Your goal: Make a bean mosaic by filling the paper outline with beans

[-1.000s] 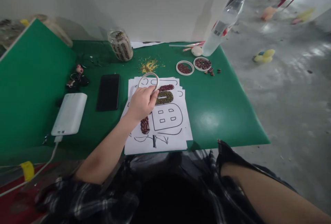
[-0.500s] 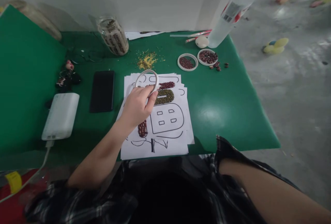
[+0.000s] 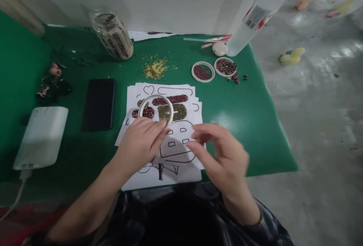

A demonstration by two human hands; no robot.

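Observation:
My left hand [image 3: 143, 138] pinches a thin white ring, which looks like a roll of tape [image 3: 171, 109], and holds it over a stack of paper sheets [image 3: 195, 121]. Line drawings cover the top sheet. Green mung beans [image 3: 180, 112] fill one rounded shape, and small red beans [image 3: 180, 98] fill a long strip above it. Larger dark red beans [image 3: 136, 113] lie left of the ring and show partly through it. Above the sheet's right side hovers my right hand [image 3: 224, 159], slightly blurred, thumb and fingers apart with nothing between them.
Two shallow round lids of beans [image 3: 202, 72] [image 3: 225, 66] stand at the back right, beside a plastic bottle [image 3: 252, 19]. Yellow grains [image 3: 155, 68] lie scattered behind the paper. A glass jar [image 3: 113, 36], black phone [image 3: 99, 104] and white power bank [image 3: 41, 136] are further left.
My right hand has come up from the right over the paper. My left hand has drawn the tape ring nearer me, uncovering beans on the sheet. The view has shifted.

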